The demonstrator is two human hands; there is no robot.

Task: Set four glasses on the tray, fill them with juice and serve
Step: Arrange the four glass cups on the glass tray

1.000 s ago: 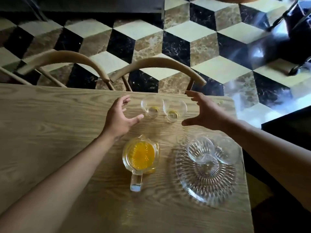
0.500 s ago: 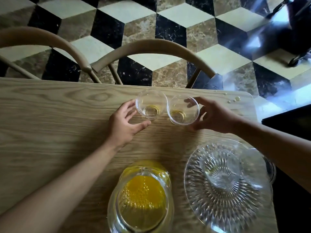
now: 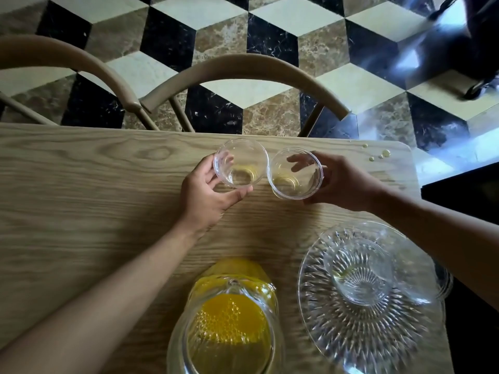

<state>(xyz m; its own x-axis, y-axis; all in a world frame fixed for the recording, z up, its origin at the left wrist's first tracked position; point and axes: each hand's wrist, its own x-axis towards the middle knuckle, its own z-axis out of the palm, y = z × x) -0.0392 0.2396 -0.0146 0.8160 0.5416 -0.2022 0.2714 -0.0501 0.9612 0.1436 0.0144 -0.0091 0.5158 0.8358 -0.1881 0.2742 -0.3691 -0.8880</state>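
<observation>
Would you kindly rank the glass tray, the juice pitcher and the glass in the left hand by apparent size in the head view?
1. Glass tray, largest.
2. Juice pitcher, cut off by the frame and nearer the camera, so unsure.
3. Glass in the left hand, smallest.

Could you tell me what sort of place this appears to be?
Probably a home dining area: a wooden table, two curved-back chairs tucked against it, patterned marble floor tiles.
</observation>
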